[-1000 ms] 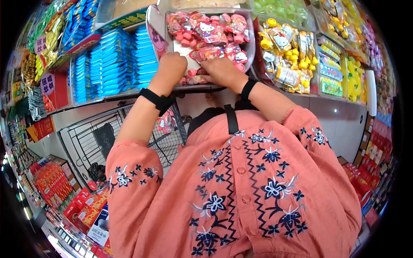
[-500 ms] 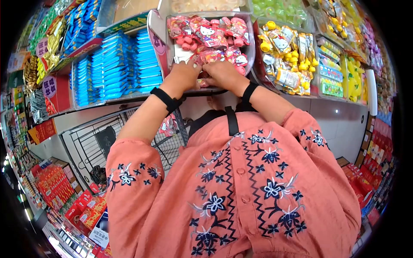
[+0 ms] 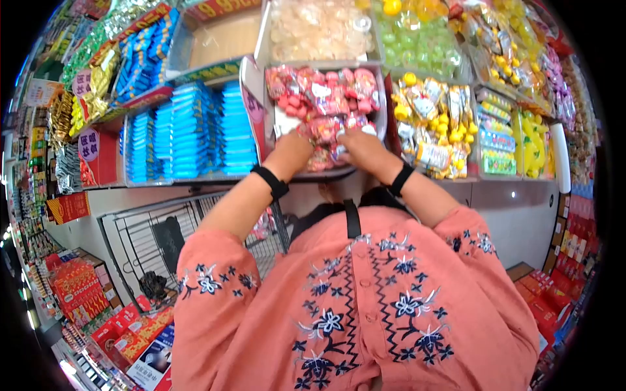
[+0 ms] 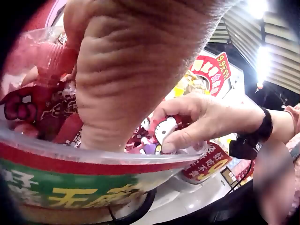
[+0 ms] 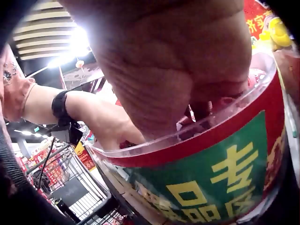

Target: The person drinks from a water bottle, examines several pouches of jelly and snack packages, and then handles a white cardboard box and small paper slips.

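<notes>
Both hands reach into a clear plastic bin [image 3: 385, 98] of pink spouted pouches [image 3: 319, 94] printed with a white cartoon cat. My left hand [image 3: 291, 155] is at the bin's front left, fingers down among the pouches. Its fingertips are hidden, and I cannot tell whether they grip anything. On the front right, my right hand [image 3: 368, 153] holds a pouch [image 4: 165, 131], its thumb and fingers around the printed cat in the left wrist view. White bottom of the bin shows beside the left hand.
Blue packets [image 3: 189, 130] stand in rows to the left. Yellow-capped pouches [image 3: 433, 124] fill the bin on the right, with pale and green sweets [image 3: 420, 39] behind. A wire shopping cart [image 3: 163, 228] stands below the counter on the left, holding a pink package.
My left hand has lowered and moved right into the pouches, closer to my right hand. The head view has tilted, so the bins sit lower in it.
</notes>
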### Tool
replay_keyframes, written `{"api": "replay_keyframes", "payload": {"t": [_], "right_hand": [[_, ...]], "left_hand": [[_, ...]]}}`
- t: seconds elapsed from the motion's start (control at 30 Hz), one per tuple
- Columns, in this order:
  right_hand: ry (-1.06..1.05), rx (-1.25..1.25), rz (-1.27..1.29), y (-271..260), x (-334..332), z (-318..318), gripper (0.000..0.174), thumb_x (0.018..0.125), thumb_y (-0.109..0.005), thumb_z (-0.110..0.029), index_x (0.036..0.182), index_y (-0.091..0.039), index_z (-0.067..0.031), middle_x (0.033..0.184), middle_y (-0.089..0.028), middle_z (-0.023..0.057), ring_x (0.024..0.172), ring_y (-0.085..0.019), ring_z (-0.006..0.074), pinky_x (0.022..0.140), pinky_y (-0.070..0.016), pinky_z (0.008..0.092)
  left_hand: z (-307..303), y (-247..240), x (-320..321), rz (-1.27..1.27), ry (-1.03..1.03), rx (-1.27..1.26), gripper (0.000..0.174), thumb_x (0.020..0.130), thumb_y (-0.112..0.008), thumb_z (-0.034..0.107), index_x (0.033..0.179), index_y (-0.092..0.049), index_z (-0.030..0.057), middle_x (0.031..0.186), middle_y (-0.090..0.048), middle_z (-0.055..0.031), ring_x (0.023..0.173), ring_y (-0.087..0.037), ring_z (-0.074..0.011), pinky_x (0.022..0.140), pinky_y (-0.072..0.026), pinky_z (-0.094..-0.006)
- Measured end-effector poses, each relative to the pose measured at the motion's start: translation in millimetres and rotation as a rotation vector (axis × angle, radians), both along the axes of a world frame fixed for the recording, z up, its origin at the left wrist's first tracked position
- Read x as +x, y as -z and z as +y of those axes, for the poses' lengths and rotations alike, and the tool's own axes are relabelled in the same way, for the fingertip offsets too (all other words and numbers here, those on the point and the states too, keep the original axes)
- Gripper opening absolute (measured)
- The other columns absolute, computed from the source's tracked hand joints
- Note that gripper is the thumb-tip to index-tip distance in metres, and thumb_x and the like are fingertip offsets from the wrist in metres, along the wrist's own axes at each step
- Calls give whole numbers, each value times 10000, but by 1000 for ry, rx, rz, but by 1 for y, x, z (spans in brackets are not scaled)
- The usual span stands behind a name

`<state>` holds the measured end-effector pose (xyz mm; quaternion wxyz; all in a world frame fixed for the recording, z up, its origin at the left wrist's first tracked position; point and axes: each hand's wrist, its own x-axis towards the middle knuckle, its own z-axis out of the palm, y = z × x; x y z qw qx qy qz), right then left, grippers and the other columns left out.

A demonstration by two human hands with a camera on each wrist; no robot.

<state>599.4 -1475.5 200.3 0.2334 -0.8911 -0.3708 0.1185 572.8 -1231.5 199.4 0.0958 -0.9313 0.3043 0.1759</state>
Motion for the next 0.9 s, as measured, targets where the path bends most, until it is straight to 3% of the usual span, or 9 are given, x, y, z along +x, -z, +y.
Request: {"api": "replay_keyframes", "payload": {"t": [0.2,0.37,0.43,0.5,0.6,0.7,0.77,0.8,0.9], "right_hand": [[10,178,126,-27,19,-2,289,806,-758,-204,1006,-640,-31,921,-651,172,894,-636,378,775,-504,450],[56,324,238,-70,30,-5,269,823,-738,-226,943,-625,-15,853,-622,188,826,-630,358,709,-480,432],[71,353,369,-103,34,-6,317,838,-748,-252,1018,-647,-11,893,-646,176,816,-639,288,728,-488,391],[158,426,442,-122,34,-4,330,864,-768,-214,1086,-650,-1,887,-630,17,814,-567,118,744,-492,304],[84,459,601,-147,40,8,330,896,-742,-249,1085,-639,2,909,-593,-27,865,-547,86,791,-472,269],[-43,492,550,-155,34,39,325,888,-712,-326,975,-657,-18,811,-561,17,729,-505,114,659,-411,276],[-53,408,788,-164,19,67,339,893,-706,-349,983,-664,-26,810,-577,22,735,-517,117,659,-418,282],[-173,431,738,-143,16,83,281,942,-692,-311,1079,-668,-68,763,-558,-30,563,-504,48,507,-405,234],[-324,483,662,-88,-17,137,320,920,-695,-330,1008,-662,-25,799,-634,35,740,-597,120,659,-476,288]], "left_hand": [[4,-25,6,25,-78,-97,240,771,-715,271,907,-741,75,955,-724,-120,884,-696,-329,750,-576,-424],[1,-108,4,77,-194,-199,408,765,-754,424,980,-702,81,944,-705,-143,872,-689,-361,758,-564,-461],[6,-124,-4,33,-275,-328,399,764,-752,395,978,-687,65,924,-688,-153,881,-678,-371,766,-550,-480],[19,-137,-15,10,-332,-430,385,741,-755,367,967,-688,62,937,-680,-169,896,-662,-380,775,-538,-483],[41,-184,-48,48,-545,-540,412,764,-756,377,988,-673,42,947,-666,-175,898,-630,-395,761,-504,-461],[76,-199,-94,152,-889,-749,408,804,-759,359,1013,-675,19,907,-659,-160,832,-654,-301,753,-511,-390],[107,-183,-132,134,-1062,-792,364,844,-771,294,1034,-664,3,902,-636,-42,821,-558,-136,748,-474,-320],[110,-183,-148,141,-1148,-902,387,865,-757,308,1076,-672,-4,926,-648,-19,827,-552,-99,749,-474,-300],[133,-156,-197,214,-1441,-879,396,889,-738,317,1127,-675,6,911,-652,-9,831,-568,-91,772,-481,-278]]}}
